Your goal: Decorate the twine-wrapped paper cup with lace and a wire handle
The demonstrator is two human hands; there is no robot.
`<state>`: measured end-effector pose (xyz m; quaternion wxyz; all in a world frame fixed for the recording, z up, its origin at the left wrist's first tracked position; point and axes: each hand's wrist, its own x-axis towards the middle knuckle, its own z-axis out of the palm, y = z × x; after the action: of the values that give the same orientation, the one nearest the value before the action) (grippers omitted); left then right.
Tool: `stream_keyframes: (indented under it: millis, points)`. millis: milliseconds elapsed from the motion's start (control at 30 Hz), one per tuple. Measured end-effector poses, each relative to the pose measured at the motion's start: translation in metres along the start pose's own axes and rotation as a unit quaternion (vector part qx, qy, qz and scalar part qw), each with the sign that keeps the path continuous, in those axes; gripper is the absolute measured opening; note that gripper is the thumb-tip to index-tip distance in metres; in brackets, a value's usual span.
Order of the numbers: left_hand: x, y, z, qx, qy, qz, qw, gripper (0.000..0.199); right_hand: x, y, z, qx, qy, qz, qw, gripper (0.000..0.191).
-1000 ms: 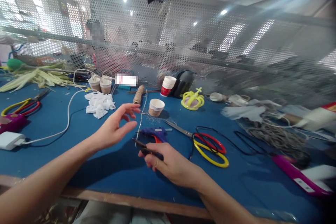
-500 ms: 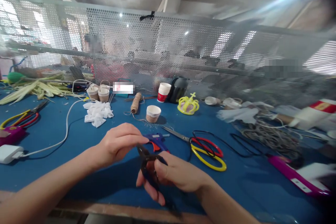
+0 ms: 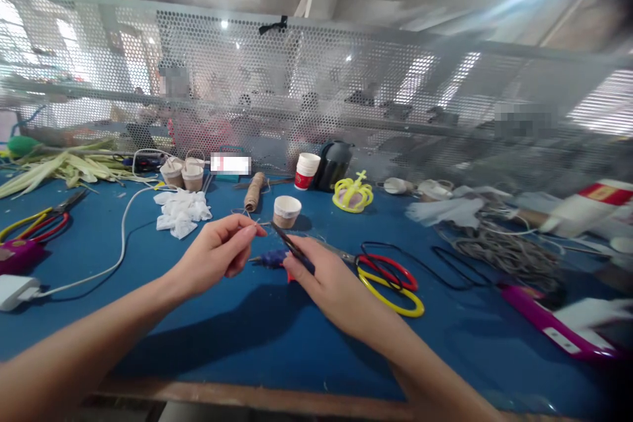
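Currently, the left hand (image 3: 212, 257) has its thumb and index finger closed in a pinch; anything between them is too small to identify. The right hand (image 3: 333, 283) grasps the black tool (image 3: 299, 255). The tool is above the table (image 3: 208, 336), its tip just beside the left fingertips and in front of the small cup (image 3: 287, 215) in this view. Whether its jaws are parted cannot be told.

Hazards, as judged:
- Nipped skin: the tip is close to the left fingertips; a small slip of the right wrist could bring them into contact.
- Snagging: the glue gun (image 3: 271, 258) is below the right hand; a lowered hand could strike it. Its temperature cannot be seen.
- Cord catch: the black cord (image 3: 425, 268) crosses the scissors (image 3: 413, 308); a pull on either could drag the other.

Differences from the frame a half second earlier:
- The left fingers are curled into a pinch; they were extended over the tool's tip.
- The tool has moved up toward the small cup, and its spread handles are no longer visible.
- The glue gun's nozzle is exposed, while the right hand covers more of its body.
- The twine spool (image 3: 254, 192) and small cup show no clear displacement on the table.
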<state>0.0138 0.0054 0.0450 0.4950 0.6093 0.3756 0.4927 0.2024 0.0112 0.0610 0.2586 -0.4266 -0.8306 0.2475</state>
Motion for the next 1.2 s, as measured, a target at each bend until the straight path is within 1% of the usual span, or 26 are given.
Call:
stream_keyframes:
  millis: [33, 100, 233, 300, 400, 500, 567, 667, 733, 867, 1033, 1200]
  points:
    - [0.0, 0.001, 0.001, -0.014, -0.006, -0.014, 1.0, 0.023, 0.002, 0.002, 0.002, -0.02, 0.014, -0.01, 1.0, 0.041]
    - [0.002, 0.001, 0.002, -0.024, -0.012, -0.034, 0.999, 0.024, 0.004, 0.006, 0.005, -0.038, 0.02, -0.021, 0.999, 0.04]
    - [0.006, -0.005, 0.001, -0.023, -0.014, -0.037, 0.999, 0.024, 0.01, 0.012, 0.005, -0.059, 0.024, -0.03, 0.998, 0.04]
    - [0.01, -0.009, 0.001, -0.047, -0.007, -0.04, 0.998, 0.024, 0.014, 0.014, 0.003, -0.072, 0.026, -0.038, 0.996, 0.041]
    - [0.017, -0.016, 0.002, -0.101, -0.014, -0.072, 0.992, 0.024, 0.022, 0.021, 0.003, -0.083, 0.03, -0.046, 0.995, 0.043]
    - [0.023, -0.02, 0.002, -0.122, -0.028, -0.098, 0.987, 0.024, 0.027, 0.031, 0.01, -0.08, 0.058, -0.045, 0.994, 0.048]
    - [0.025, -0.023, 0.001, -0.125, -0.018, -0.098, 0.987, 0.023, 0.028, 0.038, 0.016, -0.071, 0.064, -0.04, 0.995, 0.048]
    - [0.024, -0.025, 0.0, -0.144, 0.006, -0.096, 0.985, 0.022, 0.025, 0.044, 0.022, -0.06, 0.05, -0.038, 0.996, 0.045]
    - [0.021, -0.026, -0.002, -0.16, 0.008, -0.096, 0.982, 0.022, 0.022, 0.044, 0.023, -0.058, 0.047, -0.04, 0.996, 0.045]
    - [0.014, -0.023, -0.003, -0.173, -0.007, -0.092, 0.981, 0.021, 0.019, 0.038, 0.024, -0.064, 0.042, -0.058, 0.995, 0.044]
    - [0.009, -0.02, 0.0, -0.164, -0.01, -0.092, 0.982, 0.021, 0.017, 0.036, 0.026, -0.086, 0.04, -0.076, 0.993, 0.047]
    - [0.006, -0.02, 0.003, -0.132, -0.002, -0.086, 0.988, 0.021, 0.015, 0.036, 0.026, -0.098, 0.036, -0.077, 0.992, 0.046]
